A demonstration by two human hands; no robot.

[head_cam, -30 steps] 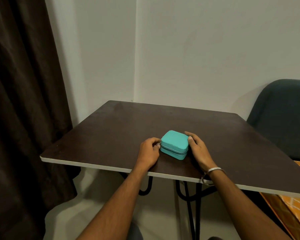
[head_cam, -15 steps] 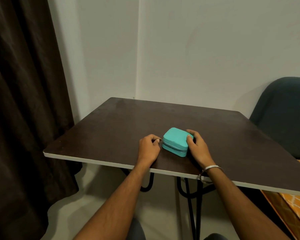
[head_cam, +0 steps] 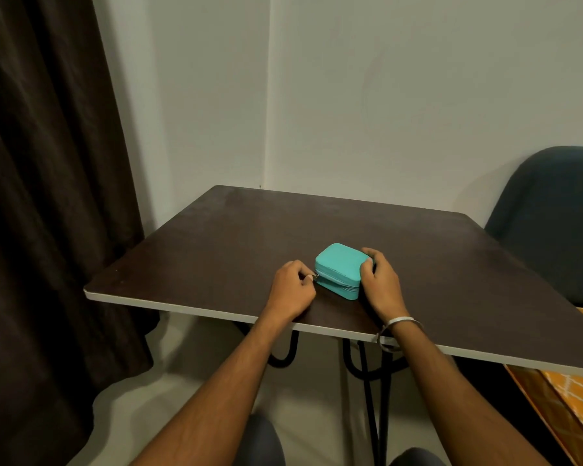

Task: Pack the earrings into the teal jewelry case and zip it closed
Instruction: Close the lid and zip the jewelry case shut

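A home room, likely living space. A dark wooden table [head_cam: 249,237] on black metal legs is sitting in a plain white-walled corner; a dark brown curtain [head_cam: 41,196] is hanging left, a dark upholstered chair [head_cam: 552,223] standing right.

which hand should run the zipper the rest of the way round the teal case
Left. The left hand already pinches the zipper pull at the teal case's left corner, while the right hand braces its right side.
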